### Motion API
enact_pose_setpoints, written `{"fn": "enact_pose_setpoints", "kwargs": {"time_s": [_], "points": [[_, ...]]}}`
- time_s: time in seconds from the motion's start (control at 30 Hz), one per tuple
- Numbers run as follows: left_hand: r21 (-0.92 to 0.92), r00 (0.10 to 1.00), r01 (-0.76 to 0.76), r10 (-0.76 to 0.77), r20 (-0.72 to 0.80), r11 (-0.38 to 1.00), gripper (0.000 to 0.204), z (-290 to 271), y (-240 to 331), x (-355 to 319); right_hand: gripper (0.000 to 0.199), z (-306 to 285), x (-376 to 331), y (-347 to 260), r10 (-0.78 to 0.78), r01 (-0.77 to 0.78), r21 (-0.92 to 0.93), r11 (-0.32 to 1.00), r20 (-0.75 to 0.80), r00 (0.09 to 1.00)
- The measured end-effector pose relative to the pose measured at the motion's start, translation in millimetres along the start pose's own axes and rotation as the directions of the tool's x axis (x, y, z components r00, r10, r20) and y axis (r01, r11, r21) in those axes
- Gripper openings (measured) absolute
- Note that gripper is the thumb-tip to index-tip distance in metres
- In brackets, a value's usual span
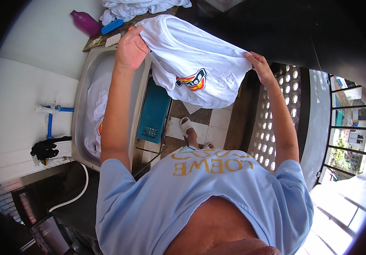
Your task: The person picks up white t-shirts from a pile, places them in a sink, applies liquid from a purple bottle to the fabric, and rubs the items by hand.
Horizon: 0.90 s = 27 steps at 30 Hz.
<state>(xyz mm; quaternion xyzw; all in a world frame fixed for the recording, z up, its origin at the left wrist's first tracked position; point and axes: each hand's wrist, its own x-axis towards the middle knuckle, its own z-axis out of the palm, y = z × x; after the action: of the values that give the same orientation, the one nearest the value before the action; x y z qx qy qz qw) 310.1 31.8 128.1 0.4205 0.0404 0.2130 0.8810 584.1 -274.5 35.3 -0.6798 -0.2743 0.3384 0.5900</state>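
Observation:
A white T-shirt (217, 80) with a red, yellow and black print hangs stretched out between my two hands, up in front of me. My left hand (132, 49) grips it at its left edge, close to the far end of the sink. At the right edge my right hand (259, 66) pinches the cloth between thumb and fingers. The lower part of the shirt drapes down over the tiled floor. More white cloth (98, 106), with a bit of coloured print, lies in the metal sink (77, 123) to my left.
Beyond the sink, a wooden ledge (92, 44) bears a purple bottle (86, 23), a blue brush (112, 26) and piled white laundry (138, 8). A teal plastic basket (154, 112) stands beside the sink. Blue pipes (50, 123) run along the left wall; a perforated panel (272, 123) is right.

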Motion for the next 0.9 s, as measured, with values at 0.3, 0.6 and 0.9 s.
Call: {"fn": "enact_pose_setpoints", "kwargs": {"time_s": [0.3, 0.6, 0.9], "points": [[-0.176, 0.992, 0.000, 0.021, 0.121, 0.984, 0.043, 23.0, -40.1, 22.1, 0.033, -35.7, 11.7, 12.4, -0.127, 0.075, -0.246, 0.966, -0.201, 0.971], [0.150, 0.979, -0.033, 0.001, 0.205, 0.988, 0.034, 70.3, -102.6, 38.7, 0.055, 97.2, -3.2, -50.9, -0.159, 0.151, 0.073, 0.986, 0.102, 0.982], [0.921, 0.943, -0.281, 0.100, 0.317, -0.269, 0.046, -21.2, -146.7, 10.4, 0.100, 60.4, -20.9, -101.7, -0.267, 0.147, 0.526, 0.838, 0.159, 0.950]]}}
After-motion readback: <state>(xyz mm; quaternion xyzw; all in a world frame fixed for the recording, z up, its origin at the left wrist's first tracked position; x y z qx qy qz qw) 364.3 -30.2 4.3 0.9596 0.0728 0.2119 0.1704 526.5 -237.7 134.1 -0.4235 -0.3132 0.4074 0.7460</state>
